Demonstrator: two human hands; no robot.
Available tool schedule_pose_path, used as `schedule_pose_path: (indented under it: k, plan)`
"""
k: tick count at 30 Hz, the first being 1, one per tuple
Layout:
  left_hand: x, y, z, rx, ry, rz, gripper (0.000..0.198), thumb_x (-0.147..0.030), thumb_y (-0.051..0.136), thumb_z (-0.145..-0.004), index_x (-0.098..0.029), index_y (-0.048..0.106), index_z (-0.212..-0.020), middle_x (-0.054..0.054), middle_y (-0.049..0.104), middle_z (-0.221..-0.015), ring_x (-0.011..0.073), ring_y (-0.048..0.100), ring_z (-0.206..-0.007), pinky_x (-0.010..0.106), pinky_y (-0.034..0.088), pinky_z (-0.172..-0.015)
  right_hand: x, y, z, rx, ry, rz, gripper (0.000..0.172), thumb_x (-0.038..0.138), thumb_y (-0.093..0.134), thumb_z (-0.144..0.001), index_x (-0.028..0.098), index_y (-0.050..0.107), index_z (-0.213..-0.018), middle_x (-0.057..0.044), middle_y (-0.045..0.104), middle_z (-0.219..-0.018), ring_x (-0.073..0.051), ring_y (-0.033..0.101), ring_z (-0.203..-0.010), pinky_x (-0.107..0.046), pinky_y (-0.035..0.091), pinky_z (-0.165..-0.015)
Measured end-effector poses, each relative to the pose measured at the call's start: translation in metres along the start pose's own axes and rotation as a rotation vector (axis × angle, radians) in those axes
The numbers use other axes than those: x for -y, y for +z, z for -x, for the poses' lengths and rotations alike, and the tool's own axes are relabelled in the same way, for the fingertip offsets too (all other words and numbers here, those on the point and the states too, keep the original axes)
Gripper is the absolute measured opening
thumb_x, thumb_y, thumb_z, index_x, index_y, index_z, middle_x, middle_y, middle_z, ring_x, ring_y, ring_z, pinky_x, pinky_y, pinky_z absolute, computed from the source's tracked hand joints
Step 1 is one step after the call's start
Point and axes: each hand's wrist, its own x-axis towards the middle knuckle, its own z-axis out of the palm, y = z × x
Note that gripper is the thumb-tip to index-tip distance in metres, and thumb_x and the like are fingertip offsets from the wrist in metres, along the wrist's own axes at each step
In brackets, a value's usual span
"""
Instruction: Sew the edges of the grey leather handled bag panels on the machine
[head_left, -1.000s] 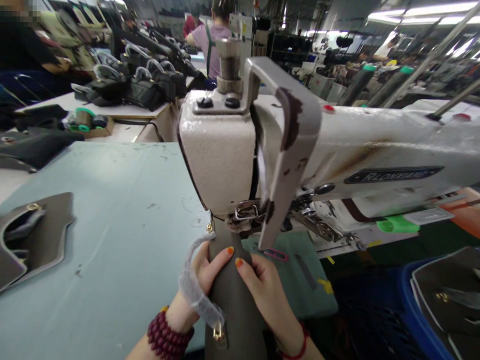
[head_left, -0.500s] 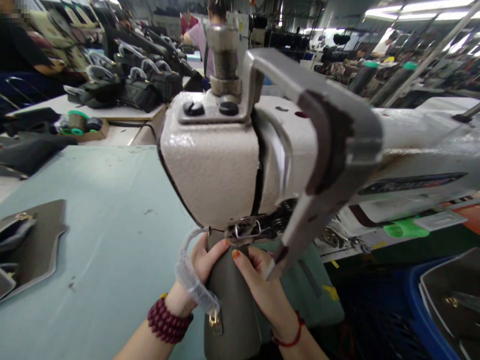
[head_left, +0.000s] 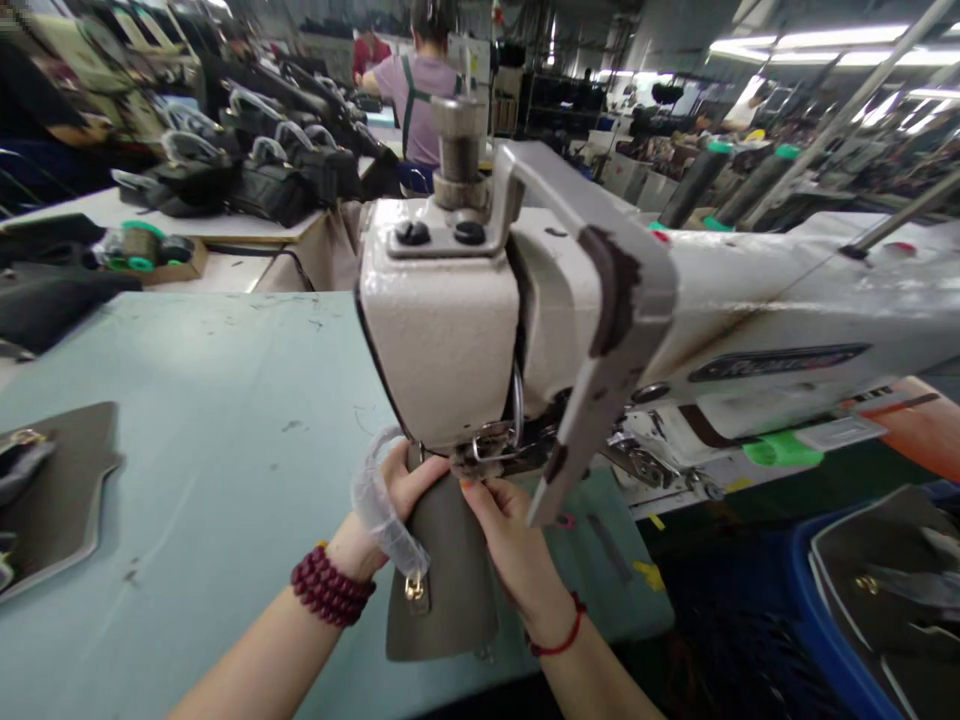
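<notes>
A grey-brown bag panel (head_left: 450, 570) lies under the head of a white sewing machine (head_left: 442, 350). On its left side is a handle (head_left: 375, 505) in clear plastic wrap, fixed by a gold buckle (head_left: 414, 588). My left hand (head_left: 401, 490) grips the panel's left edge close to the needle area, thumb on top, with the wrapped handle looping over the wrist. From the right side, my right hand (head_left: 510, 530) pinches the panel, its thumb near the presser foot. The machine head hides the fingertips and the panel's far end.
More bag panels (head_left: 64, 490) lie at the left on the pale green tabletop (head_left: 225, 420). A blue basket (head_left: 806, 570) at the right holds further panels. Black bags (head_left: 262, 190) and thread spools (head_left: 141, 245) stand behind. A metal guard (head_left: 600, 370) juts out before the machine.
The camera view has shifted back, so more of the panel's near end shows. Both hands stay on the panel by the needle area. The panel's near end has swung slightly left.
</notes>
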Motion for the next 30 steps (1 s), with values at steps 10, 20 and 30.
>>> schedule_pose_path:
  k: [10, 20, 30]
  plan:
    - [0.013, -0.021, 0.012, 0.235, -0.361, 0.305, 0.040, -0.042, 0.071, -0.080, -0.014, 0.065, -0.108, 0.012, 0.074, -0.102, 0.0231, 0.071, -0.090, 0.032, 0.055, -0.084, 0.020, -0.011, 0.002, -0.026, -0.067, 0.079, 0.041, 0.047, 0.055, -0.087, 0.017, 0.049, -0.060, 0.004, 0.048, -0.049, -0.009, 0.047, -0.041, -0.016, 0.035, -0.037]
    - [-0.002, -0.013, -0.005, 0.450, -0.409, 0.329, 0.028, -0.043, 0.073, -0.074, -0.018, 0.074, -0.087, 0.007, 0.077, -0.082, 0.0228, 0.071, -0.070, 0.034, 0.056, -0.069, 0.010, -0.010, -0.003, 0.024, -0.035, 0.016, 0.041, 0.047, 0.054, -0.087, 0.015, 0.052, -0.062, 0.004, 0.050, -0.044, -0.008, 0.051, -0.037, -0.014, 0.035, -0.036]
    - [-0.015, -0.039, -0.046, 0.490, -0.261, 0.082, 0.041, -0.037, 0.084, -0.055, -0.015, 0.074, -0.087, 0.005, 0.077, -0.086, 0.0218, 0.069, -0.071, 0.032, 0.055, -0.068, -0.007, 0.016, -0.002, 0.002, 0.050, -0.284, 0.043, 0.054, 0.055, -0.084, 0.013, 0.058, -0.075, -0.001, 0.062, -0.060, -0.010, 0.060, -0.038, -0.014, 0.044, -0.038]
